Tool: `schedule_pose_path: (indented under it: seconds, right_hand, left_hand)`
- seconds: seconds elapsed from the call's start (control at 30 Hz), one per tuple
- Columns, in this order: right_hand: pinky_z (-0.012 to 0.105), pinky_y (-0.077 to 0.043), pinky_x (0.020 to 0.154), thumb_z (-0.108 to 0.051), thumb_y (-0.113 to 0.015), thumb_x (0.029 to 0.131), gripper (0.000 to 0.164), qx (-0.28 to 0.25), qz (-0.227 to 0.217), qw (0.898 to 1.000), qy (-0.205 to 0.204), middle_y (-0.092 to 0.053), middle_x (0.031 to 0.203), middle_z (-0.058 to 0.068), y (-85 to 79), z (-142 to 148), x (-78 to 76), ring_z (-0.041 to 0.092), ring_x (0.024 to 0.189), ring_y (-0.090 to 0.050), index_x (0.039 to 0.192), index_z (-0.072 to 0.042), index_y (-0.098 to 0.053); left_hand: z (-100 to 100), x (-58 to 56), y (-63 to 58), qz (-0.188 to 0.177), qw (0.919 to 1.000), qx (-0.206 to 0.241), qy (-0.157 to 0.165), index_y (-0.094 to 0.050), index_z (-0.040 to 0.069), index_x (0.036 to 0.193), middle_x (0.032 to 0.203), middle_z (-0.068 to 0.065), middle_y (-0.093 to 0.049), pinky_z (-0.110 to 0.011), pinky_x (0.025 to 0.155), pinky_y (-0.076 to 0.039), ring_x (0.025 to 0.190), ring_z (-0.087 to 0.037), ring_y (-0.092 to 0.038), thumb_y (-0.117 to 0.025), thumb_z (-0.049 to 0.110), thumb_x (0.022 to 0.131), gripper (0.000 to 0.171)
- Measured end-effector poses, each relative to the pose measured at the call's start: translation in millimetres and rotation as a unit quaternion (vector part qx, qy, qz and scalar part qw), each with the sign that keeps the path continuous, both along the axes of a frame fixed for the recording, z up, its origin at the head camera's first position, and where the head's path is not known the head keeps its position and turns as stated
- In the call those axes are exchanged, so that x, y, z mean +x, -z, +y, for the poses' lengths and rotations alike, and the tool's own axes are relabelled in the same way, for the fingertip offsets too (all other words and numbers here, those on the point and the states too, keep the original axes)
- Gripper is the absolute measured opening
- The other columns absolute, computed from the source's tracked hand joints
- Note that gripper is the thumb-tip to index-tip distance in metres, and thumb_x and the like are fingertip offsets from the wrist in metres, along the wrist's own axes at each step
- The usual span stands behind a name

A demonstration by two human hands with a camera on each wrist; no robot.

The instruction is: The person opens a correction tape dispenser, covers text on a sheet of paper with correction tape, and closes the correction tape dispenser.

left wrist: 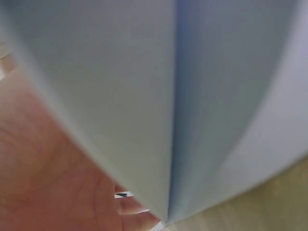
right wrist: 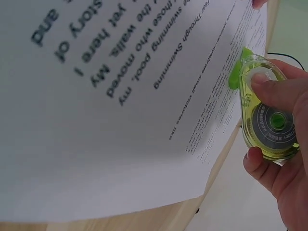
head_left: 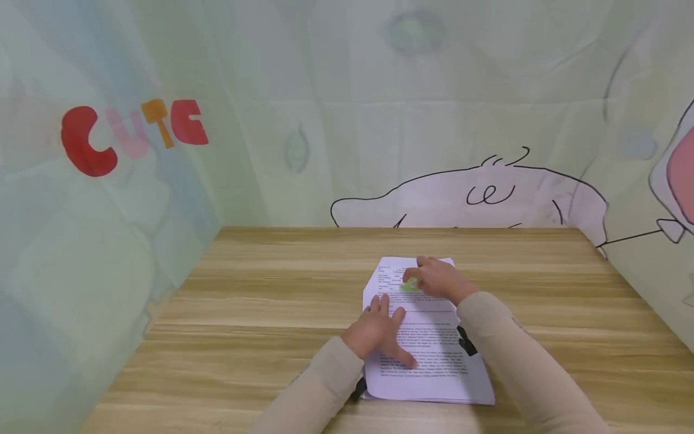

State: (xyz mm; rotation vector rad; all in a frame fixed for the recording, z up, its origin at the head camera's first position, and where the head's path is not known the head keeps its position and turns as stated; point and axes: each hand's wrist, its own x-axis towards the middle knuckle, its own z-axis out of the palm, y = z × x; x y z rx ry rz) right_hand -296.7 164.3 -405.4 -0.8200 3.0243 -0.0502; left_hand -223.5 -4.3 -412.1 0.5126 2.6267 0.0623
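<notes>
A stack of printed paper lies on the wooden table. My left hand rests on its left side with the fingers spread. In the left wrist view the palm shows beside pale, curved sheets that fill most of the picture. Over the upper part of the page, my right hand holds a correction tape between thumb and fingers. It has a clear yellow-green case, a dark reel inside and a bright green part at the tip, which is right at the printed lines.
The wooden table top stretches out on both sides of the paper. Behind it hangs a pale printed curtain with a cartoon drawing and coloured letters. Black wrist-camera pieces sit close to the paper's edges.
</notes>
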Motion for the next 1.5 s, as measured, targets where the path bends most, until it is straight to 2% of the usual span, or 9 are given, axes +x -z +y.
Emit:
schedule_pose_path:
  seconds: [0.17, 0.47, 0.73, 0.87, 0.97, 1.0, 1.13, 1.37, 1.5]
  right_hand:
    - [0.034, -0.044, 0.068, -0.014, -0.061, 0.085, 0.028, -0.059, -0.026, 0.998, 0.026, -0.054, 0.091, 0.005, 4.6, 7, -2.2, 0.018, 0.076, -0.050, 0.108, -0.027, -0.065]
    - [0.048, -0.045, 0.080, -0.019, -0.060, 0.087, 0.029, -0.137, -0.056, 0.986, 0.078, -0.057, 0.106, 0.011, 3.2, 21, 0.1, 0.027, 0.093, -0.055, 0.115, -0.025, -0.063]
    - [0.060, -0.036, 0.094, -0.019, -0.057, 0.089, 0.032, -0.207, -0.080, 0.973, 0.057, -0.053, 0.127, 0.017, 3.8, 27, 8.4, 0.038, 0.117, -0.047, 0.121, -0.020, -0.059]
    - [0.047, -0.050, 0.075, -0.018, -0.052, 0.093, 0.039, -0.261, -0.140, 0.952, 0.078, -0.049, 0.132, 0.015, 0.9, 27, 13.7, 0.034, 0.094, -0.057, 0.132, -0.019, -0.050]
    - [0.033, -0.050, 0.061, -0.021, -0.052, 0.094, 0.046, -0.300, -0.194, 0.929, 0.101, -0.049, 0.131, 0.015, -1.6, 25, 19.4, 0.024, 0.081, -0.056, 0.138, -0.019, -0.041]
    - [0.030, -0.050, 0.062, -0.022, -0.052, 0.094, 0.046, -0.310, -0.201, 0.924, 0.100, -0.049, 0.131, 0.014, -2.2, 23, 21.5, 0.022, 0.085, -0.055, 0.138, -0.018, -0.039]
    - [0.029, -0.050, 0.069, -0.022, -0.052, 0.094, 0.038, -0.361, -0.212, 0.905, 0.079, -0.054, 0.122, 0.013, -3.8, 16, 30.8, 0.021, 0.092, -0.054, 0.129, -0.012, -0.045]
    - [0.032, -0.052, 0.071, -0.018, -0.051, 0.094, 0.028, -0.451, -0.232, 0.861, 0.033, -0.055, 0.113, 0.017, -3.7, 6, 43.1, 0.022, 0.091, -0.054, 0.117, -0.003, -0.045]
    - [0.032, -0.053, 0.072, -0.016, -0.050, 0.094, 0.028, -0.475, -0.233, 0.848, 0.028, -0.053, 0.113, 0.019, -5.0, 3, 46.7, 0.021, 0.089, -0.053, 0.117, -0.001, -0.043]
  left_hand:
    - [1, 0.7, 1.4, -0.007, 1.0000, -0.001, 0.001, -0.023, 0.024, 0.147, 0.155, -0.016, -0.006, -0.042, 0.114, -0.021, 0.143, -0.033, -0.005, -0.068, 0.071, 0.060, 0.109]
    - [1, -3.2, 3.9, 0.006, 1.0000, -0.004, 0.002, -0.024, 0.023, 0.145, 0.155, -0.016, -0.007, -0.043, 0.113, -0.023, 0.143, -0.033, -0.007, -0.068, 0.073, 0.058, 0.109]
    - [-15, -13.7, 6.0, 0.032, 0.9978, 0.046, 0.035, -0.037, 0.027, 0.139, 0.152, -0.013, -0.019, -0.050, 0.103, -0.036, 0.139, -0.031, -0.021, -0.064, 0.072, 0.063, 0.092]
    - [-24, -23.0, 2.8, 0.010, 0.9954, 0.085, 0.044, -0.040, 0.029, 0.138, 0.151, -0.009, -0.022, -0.054, 0.104, -0.032, 0.138, -0.032, -0.020, -0.058, 0.066, 0.075, 0.076]
    - [-29, -27.7, 2.1, 0.004, 0.9912, 0.125, 0.044, -0.045, 0.023, 0.136, 0.149, -0.010, -0.028, -0.053, 0.105, -0.031, 0.137, -0.032, -0.025, -0.057, 0.058, 0.082, 0.066]
    - [-30, -28.8, 2.5, 0.006, 0.9889, 0.142, 0.043, -0.046, 0.020, 0.135, 0.147, -0.011, -0.031, -0.052, 0.105, -0.032, 0.135, -0.032, -0.027, -0.057, 0.055, 0.083, 0.064]
    - [-34, -32.0, 3.9, 0.038, 0.9721, 0.230, 0.024, -0.052, 0.008, 0.129, 0.137, -0.015, -0.043, -0.046, 0.103, -0.036, 0.126, -0.030, -0.040, -0.056, 0.046, 0.087, 0.056]
    - [-33, -34.4, -0.3, 0.049, 0.9165, 0.396, -0.028, -0.060, 0.008, 0.111, 0.112, -0.007, -0.060, -0.036, 0.086, -0.048, 0.102, -0.021, -0.054, -0.055, 0.041, 0.090, 0.039]
    - [-33, -33.6, -3.3, 0.045, 0.8938, 0.444, -0.039, -0.061, 0.012, 0.102, 0.103, -0.003, -0.062, -0.034, 0.084, -0.048, 0.101, -0.019, -0.054, -0.055, 0.039, 0.091, 0.030]
